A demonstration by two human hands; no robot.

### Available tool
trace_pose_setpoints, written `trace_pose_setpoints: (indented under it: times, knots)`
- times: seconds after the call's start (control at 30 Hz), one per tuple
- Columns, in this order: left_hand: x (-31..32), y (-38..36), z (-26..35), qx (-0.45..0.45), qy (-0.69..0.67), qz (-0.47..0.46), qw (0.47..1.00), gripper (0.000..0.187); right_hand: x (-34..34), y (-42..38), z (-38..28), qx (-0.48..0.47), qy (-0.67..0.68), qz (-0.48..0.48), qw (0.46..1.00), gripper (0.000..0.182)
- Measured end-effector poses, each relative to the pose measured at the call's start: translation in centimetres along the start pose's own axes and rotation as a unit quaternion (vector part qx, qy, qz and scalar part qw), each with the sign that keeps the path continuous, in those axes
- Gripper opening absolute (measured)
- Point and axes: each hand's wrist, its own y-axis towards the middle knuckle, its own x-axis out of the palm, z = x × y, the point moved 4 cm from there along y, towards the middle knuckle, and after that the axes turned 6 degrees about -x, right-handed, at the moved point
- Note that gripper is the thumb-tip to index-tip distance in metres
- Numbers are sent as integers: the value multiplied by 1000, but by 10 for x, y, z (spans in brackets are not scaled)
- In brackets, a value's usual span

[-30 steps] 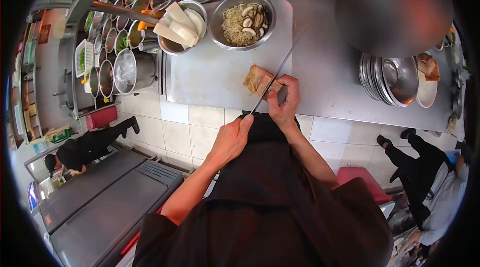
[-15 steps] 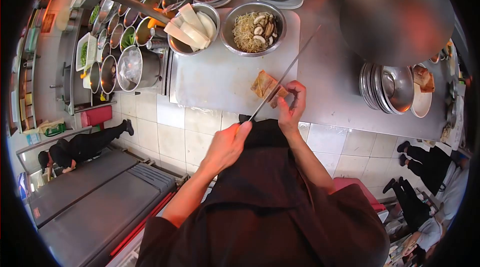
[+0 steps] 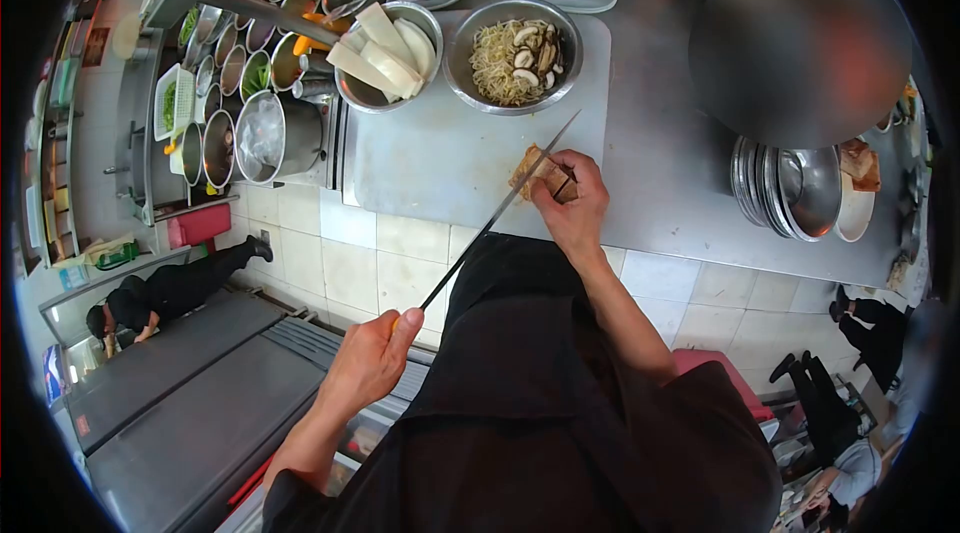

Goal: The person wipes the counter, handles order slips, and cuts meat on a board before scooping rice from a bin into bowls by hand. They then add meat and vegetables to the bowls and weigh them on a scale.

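The left hand (image 3: 365, 368) is closed around the handle end of a long, narrow, dark-bladed metal knife (image 3: 480, 233), with its thumb laid along the top and the handle mostly covered by the fingers. The blade slants away from that hand toward the far right and crosses a small brown rectangular block of food (image 3: 548, 171), its tip reaching past the block over the board; how deep the edge sits cannot be told. The right hand (image 3: 575, 208) has thumb and fingers clamped on the right end of the block, just beside the blade. The block lies on a pale grey rectangular cutting board (image 3: 430, 173), near its close right corner. Beyond it, at the far part of the board, stands a round steel bowl (image 3: 452, 68) with pale bean sprouts (image 3: 490, 63) and sliced brown-and-white mushrooms (image 3: 524, 59); left of that, a second steel bowl (image 3: 352, 96) holds thick white slabs (image 3: 392, 68). Well to the right on the grey metal counter (image 3: 660, 143), a row of nested shiny steel bowls (image 3: 775, 188) leans sideways next to a white oval dish (image 3: 855, 218).
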Motion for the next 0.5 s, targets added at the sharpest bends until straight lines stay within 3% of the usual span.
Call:
trace_pose_setpoints:
  times: [0.43, 0.5]
  knots:
    - [-25, -37, 17, -39, 35, 13, 999, 56, 1, -2, 11, 11, 77, 27, 997, 31]
    - [-29, -43, 15, -87, 51, -10, 995, 55, -1, -1, 7, -10, 37, 15, 999, 31]
